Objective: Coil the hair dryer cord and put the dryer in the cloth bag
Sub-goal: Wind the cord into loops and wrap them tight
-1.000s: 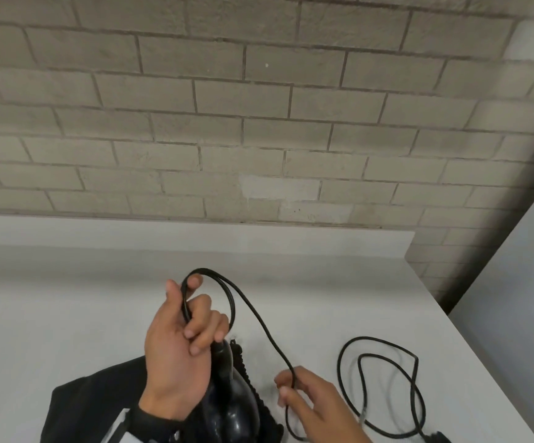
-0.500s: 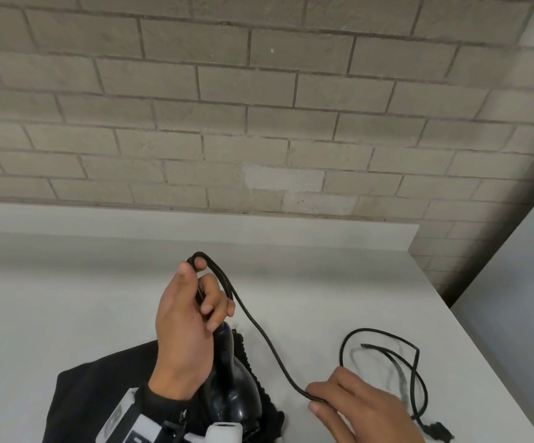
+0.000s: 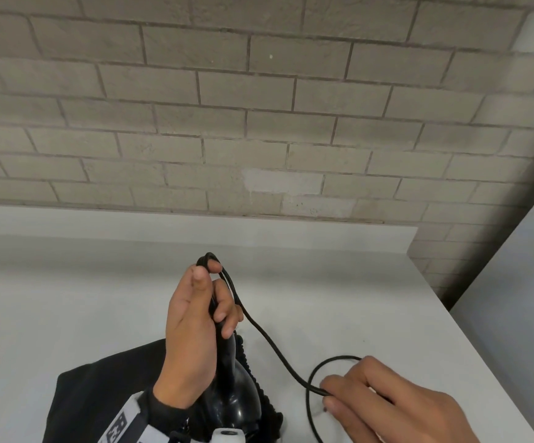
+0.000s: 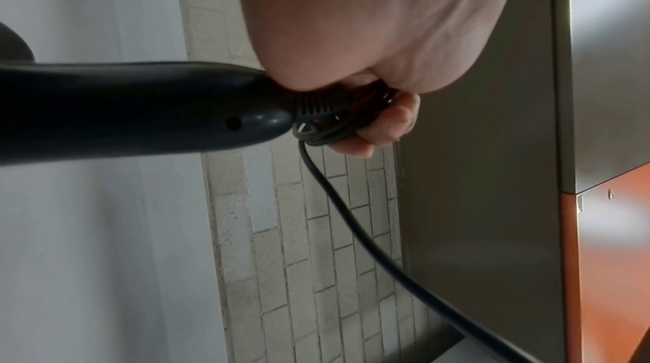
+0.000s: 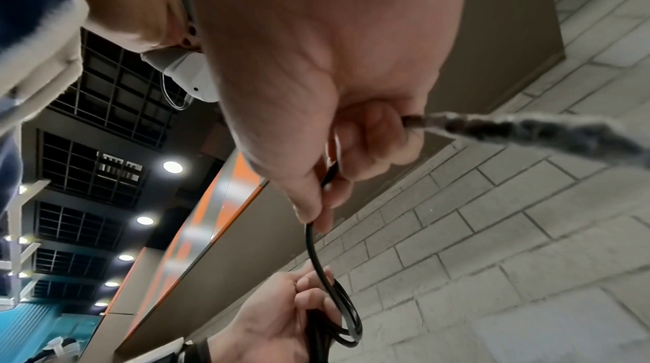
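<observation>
The black hair dryer (image 3: pixel 232 401) stands handle-up at the bottom centre of the head view, over the black cloth bag (image 3: pixel 99 401). My left hand (image 3: pixel 195 318) grips the handle end together with small folded loops of the black cord (image 3: pixel 265 337), thumb pressing the loop top. In the left wrist view the fingers (image 4: pixel 383 130) curl round the cord bundle at the handle (image 4: pixel 140 110). The cord runs down right to my right hand (image 3: pixel 384 401), which pinches it (image 5: pixel 316 219) just above the table. A further loop curves beside that hand; the plug is hidden.
A white table (image 3: pixel 67 314) ends at a right edge near my right hand. A grey brick wall (image 3: pixel 259 123) rises behind it, and a grey panel (image 3: pixel 521 298) stands at the right.
The cord loop in my left hand has tightened into a small fold. My right hand slid right and down along the cord, and now covers most of the loose loops on the table.
</observation>
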A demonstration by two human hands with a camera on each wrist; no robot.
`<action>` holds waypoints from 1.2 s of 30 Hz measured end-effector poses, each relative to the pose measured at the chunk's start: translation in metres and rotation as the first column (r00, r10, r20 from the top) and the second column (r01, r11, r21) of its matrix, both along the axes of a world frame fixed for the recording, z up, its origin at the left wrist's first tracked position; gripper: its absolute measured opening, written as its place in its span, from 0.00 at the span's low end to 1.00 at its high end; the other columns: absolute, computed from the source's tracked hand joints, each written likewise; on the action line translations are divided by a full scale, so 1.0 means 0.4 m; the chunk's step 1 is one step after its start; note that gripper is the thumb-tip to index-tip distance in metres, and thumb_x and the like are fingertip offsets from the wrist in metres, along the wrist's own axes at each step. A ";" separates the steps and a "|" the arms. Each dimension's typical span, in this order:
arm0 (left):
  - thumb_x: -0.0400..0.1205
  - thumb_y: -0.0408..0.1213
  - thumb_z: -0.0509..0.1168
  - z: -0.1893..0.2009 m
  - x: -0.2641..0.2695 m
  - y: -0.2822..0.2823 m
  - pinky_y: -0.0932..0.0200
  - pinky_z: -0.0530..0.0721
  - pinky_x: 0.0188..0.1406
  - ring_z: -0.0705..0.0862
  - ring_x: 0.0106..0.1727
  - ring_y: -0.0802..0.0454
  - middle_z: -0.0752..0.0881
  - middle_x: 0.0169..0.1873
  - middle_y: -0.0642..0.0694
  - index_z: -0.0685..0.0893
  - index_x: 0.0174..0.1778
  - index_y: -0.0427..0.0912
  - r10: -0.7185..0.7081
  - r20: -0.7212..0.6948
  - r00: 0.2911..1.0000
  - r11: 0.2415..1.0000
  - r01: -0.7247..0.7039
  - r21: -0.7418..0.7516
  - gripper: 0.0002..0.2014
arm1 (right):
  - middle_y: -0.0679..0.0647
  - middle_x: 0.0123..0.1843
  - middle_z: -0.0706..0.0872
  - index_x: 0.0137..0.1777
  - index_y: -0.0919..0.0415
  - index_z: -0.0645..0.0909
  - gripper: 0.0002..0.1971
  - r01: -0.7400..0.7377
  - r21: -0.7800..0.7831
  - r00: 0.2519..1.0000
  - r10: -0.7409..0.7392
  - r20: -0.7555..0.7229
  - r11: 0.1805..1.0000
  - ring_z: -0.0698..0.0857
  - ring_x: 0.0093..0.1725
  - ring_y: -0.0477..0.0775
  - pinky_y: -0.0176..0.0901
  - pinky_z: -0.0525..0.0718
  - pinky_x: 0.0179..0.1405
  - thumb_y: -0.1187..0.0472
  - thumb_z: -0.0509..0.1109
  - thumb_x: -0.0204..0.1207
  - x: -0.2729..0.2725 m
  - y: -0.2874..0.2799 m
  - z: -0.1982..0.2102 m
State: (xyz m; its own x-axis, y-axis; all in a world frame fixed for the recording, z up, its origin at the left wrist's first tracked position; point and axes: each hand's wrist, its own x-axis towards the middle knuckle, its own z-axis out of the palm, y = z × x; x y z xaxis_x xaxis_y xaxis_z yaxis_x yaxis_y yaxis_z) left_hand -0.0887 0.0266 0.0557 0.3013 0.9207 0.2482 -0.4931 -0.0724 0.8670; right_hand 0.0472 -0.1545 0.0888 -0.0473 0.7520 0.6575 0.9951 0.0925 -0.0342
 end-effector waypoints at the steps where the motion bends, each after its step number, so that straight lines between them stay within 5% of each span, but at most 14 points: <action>1: 0.88 0.46 0.51 0.000 0.000 0.000 0.58 0.78 0.29 0.65 0.17 0.54 0.65 0.20 0.52 0.78 0.52 0.41 -0.001 -0.004 1.000 1.000 0.001 0.004 0.15 | 0.42 0.28 0.78 0.32 0.45 0.86 0.23 0.016 -0.010 1.000 -0.016 0.012 1.000 0.72 0.18 0.44 0.28 0.70 0.10 0.53 0.54 0.84 -0.005 -0.002 0.002; 5: 0.87 0.47 0.51 0.005 0.007 -0.010 0.58 0.78 0.28 0.71 0.17 0.49 0.69 0.19 0.50 0.76 0.52 0.41 -0.041 -0.051 0.998 0.998 0.043 0.053 0.15 | 0.41 0.28 0.78 0.33 0.43 0.84 0.26 -0.005 -0.044 1.000 0.005 -0.003 0.999 0.72 0.18 0.42 0.27 0.70 0.10 0.49 0.48 0.86 -0.029 -0.005 0.019; 13: 0.86 0.51 0.52 0.002 0.017 -0.036 0.49 0.82 0.34 0.82 0.24 0.41 0.80 0.23 0.42 0.78 0.53 0.45 -0.167 -0.218 0.962 0.961 0.208 0.184 0.15 | 0.43 0.35 0.77 0.41 0.44 0.84 0.10 -0.162 -0.060 0.982 0.155 -0.108 0.985 0.69 0.23 0.44 0.31 0.69 0.17 0.50 0.64 0.82 -0.041 0.026 0.039; 18: 0.86 0.53 0.54 0.006 0.006 -0.044 0.59 0.80 0.27 0.79 0.21 0.48 0.80 0.22 0.42 0.78 0.52 0.45 -0.270 -0.298 0.915 0.912 0.342 0.225 0.16 | 0.42 0.41 0.78 0.52 0.46 0.84 0.05 -0.236 0.023 0.907 0.229 -0.354 0.971 0.73 0.28 0.42 0.36 0.76 0.25 0.51 0.66 0.83 -0.007 0.074 0.058; 24: 0.84 0.61 0.55 0.008 -0.001 -0.056 0.62 0.76 0.30 0.75 0.21 0.48 0.80 0.20 0.41 0.79 0.47 0.50 -0.341 -0.370 0.864 0.850 0.451 0.270 0.19 | 0.36 0.38 0.76 0.49 0.47 0.85 0.09 -0.102 0.049 0.874 0.113 -0.472 0.994 0.77 0.29 0.46 0.29 0.73 0.33 0.48 0.64 0.82 0.048 0.150 0.073; 29: 0.82 0.65 0.59 0.010 0.000 -0.062 0.65 0.73 0.27 0.68 0.20 0.53 0.74 0.19 0.50 0.79 0.47 0.49 -0.411 -0.366 0.835 0.817 0.516 0.258 0.21 | 0.39 0.37 0.78 0.47 0.48 0.84 0.06 -0.072 0.059 0.828 0.093 -0.553 0.996 0.77 0.30 0.48 0.26 0.71 0.34 0.53 0.66 0.83 0.053 0.189 0.038; 32: 0.80 0.65 0.62 0.012 -0.005 -0.061 0.66 0.69 0.23 0.64 0.20 0.54 0.70 0.19 0.50 0.78 0.44 0.46 -0.464 -0.329 0.823 0.816 0.541 0.203 0.22 | 0.39 0.45 0.81 0.52 0.48 0.82 0.06 -0.106 -0.001 0.800 0.085 -0.594 0.994 0.81 0.41 0.45 0.31 0.77 0.40 0.57 0.63 0.84 0.053 0.194 0.011; 34: 0.80 0.65 0.63 0.014 -0.008 -0.057 0.64 0.66 0.22 0.63 0.20 0.55 0.69 0.19 0.50 0.77 0.43 0.43 -0.498 -0.319 0.806 0.803 0.568 0.180 0.24 | 0.37 0.57 0.81 0.64 0.45 0.79 0.13 -0.185 -0.061 0.782 0.110 -0.613 0.981 0.82 0.55 0.42 0.34 0.80 0.50 0.59 0.61 0.86 0.058 0.190 -0.001; 36: 0.80 0.64 0.63 0.018 -0.010 -0.054 0.63 0.64 0.22 0.61 0.21 0.54 0.68 0.20 0.50 0.75 0.43 0.40 -0.533 -0.326 0.781 0.779 0.603 0.171 0.26 | 0.36 0.68 0.77 0.75 0.41 0.72 0.20 -0.296 -0.137 0.768 0.151 -0.622 0.945 0.81 0.58 0.42 0.31 0.78 0.52 0.58 0.59 0.86 0.066 0.186 -0.008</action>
State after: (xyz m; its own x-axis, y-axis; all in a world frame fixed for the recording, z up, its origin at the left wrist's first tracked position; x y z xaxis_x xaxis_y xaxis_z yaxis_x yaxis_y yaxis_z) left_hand -0.0927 0.0051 0.0629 0.8310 0.4746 0.2902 -0.2879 -0.0795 0.9544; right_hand 0.0737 -0.0800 0.0857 0.1137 0.8942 0.4330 0.7180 0.2273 -0.6579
